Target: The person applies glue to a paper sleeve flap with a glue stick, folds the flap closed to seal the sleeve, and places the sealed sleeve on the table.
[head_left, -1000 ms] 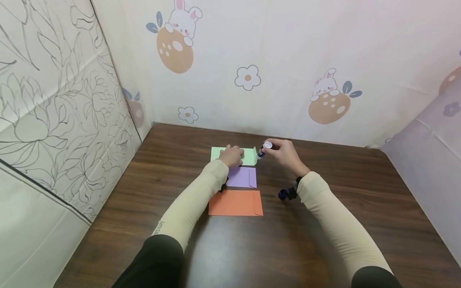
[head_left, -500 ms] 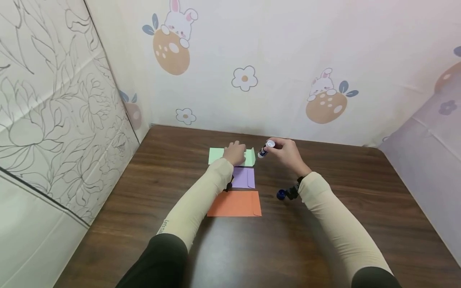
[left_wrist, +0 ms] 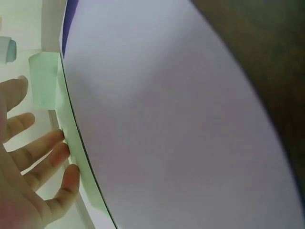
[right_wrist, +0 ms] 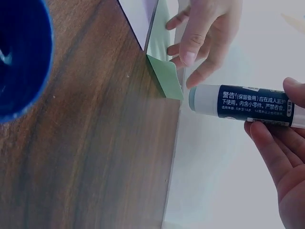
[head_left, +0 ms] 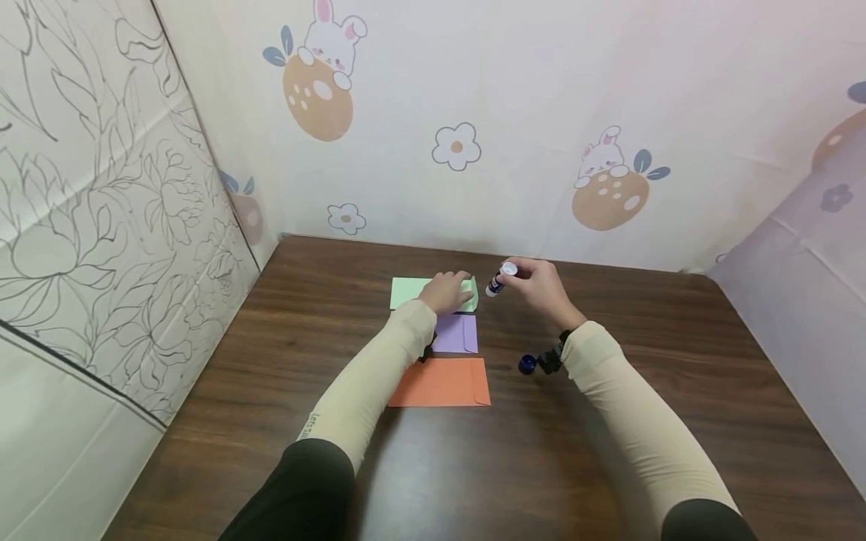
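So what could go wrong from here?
The glue stick is uncapped and close to both the left hand and the green envelope, so fingers might get smeared. The purple envelope, right beside the green one, could catch a stray swipe. The blue cap sits by the right wrist camera; lowering that wrist might knock it.

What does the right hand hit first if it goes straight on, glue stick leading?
Likely the green envelope flap, just ahead of the glue stick; the left hand is close too, and depth is unclear.
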Motion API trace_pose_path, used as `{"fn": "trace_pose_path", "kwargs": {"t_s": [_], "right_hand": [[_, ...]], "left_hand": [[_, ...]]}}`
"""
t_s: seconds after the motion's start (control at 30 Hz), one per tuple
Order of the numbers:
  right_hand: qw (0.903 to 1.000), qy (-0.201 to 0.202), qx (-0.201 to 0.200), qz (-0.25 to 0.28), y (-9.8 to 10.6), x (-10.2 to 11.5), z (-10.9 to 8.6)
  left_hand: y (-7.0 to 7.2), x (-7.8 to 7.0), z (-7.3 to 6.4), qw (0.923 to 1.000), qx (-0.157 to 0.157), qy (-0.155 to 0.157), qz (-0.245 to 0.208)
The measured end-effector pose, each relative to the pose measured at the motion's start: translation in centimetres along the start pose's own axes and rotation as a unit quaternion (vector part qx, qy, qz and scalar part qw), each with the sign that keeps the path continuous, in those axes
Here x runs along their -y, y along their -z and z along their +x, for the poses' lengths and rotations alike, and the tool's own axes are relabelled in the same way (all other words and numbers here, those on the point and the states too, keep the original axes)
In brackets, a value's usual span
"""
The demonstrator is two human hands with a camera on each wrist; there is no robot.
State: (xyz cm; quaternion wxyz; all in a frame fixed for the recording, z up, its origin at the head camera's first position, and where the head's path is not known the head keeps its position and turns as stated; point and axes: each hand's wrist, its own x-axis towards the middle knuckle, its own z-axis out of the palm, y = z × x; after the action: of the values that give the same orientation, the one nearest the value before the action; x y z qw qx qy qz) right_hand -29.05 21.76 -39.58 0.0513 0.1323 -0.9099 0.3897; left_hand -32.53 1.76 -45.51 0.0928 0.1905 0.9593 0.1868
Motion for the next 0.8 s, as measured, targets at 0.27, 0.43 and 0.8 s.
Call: {"fn": "trace_pose_path", "kwargs": {"t_s": [0.27, 0.43, 0.8], "right_hand": [[0.9999, 0.007, 0.010, -0.007, 0.1, 0.0, 0.4], [0.9998, 0.010, 0.012, -0.008, 0.0, 0.0, 0.6], [0.9999, 0.003, 0.014, -0.007, -0.4, -0.3, 0.5]], "left_hand": [[0.2, -1.1, -0.6, 0.9982, 0.037, 0.020, 0.041], [0.5, -1.4, -1.0, 0.9981, 0.039, 0.023, 0.042], [0.4, -1.6, -0.7, 0.9978, 0.046, 0.008, 0.048]]}}
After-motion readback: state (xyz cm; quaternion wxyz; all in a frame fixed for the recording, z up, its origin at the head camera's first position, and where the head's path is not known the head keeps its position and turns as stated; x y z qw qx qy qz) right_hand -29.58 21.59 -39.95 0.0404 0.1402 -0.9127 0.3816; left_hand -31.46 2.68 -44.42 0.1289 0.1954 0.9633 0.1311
